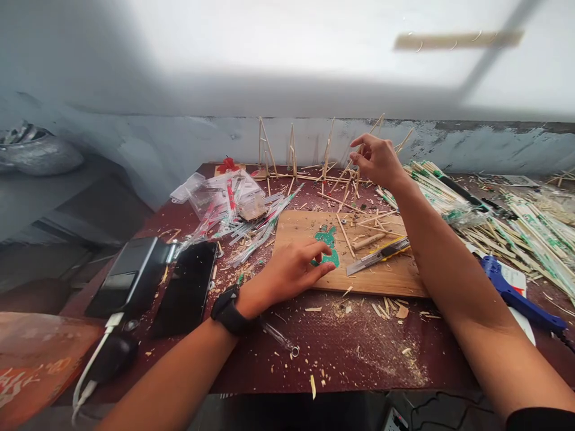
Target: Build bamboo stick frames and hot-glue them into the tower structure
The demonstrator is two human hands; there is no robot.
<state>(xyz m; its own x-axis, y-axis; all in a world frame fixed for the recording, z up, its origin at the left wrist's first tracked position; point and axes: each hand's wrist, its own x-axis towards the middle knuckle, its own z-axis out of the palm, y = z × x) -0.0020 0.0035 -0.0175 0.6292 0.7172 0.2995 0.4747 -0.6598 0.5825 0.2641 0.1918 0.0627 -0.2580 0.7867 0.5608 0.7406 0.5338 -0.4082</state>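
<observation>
My left hand (pixel 291 269), with a black watch (pixel 229 308) at its wrist, rests at the left front of the wooden board (pixel 381 281). Its thumb and index finger are apart, over a green animal-shaped mark (pixel 330 257). My right hand (pixel 377 158) is raised at the back, fingers curled into a pinch beside a thin stick frame (pixel 344 173). Whether a stick is between those fingertips cannot be made out. Between my forearms a utility knife (pixel 377 256), blade extended, lies on the board beside a short round stick (pixel 368 241).
Several upright stick frames (pixel 293 149) stand along the wall. Clear plastic wrappers (pixel 238 200) lie left; bundled sticks (pixel 440 197) and a blue glue gun (pixel 516 296) lie right. A phone (pixel 186 290) and a cabled black device (pixel 130 275) sit at left. Shavings litter the table (pixel 332 353).
</observation>
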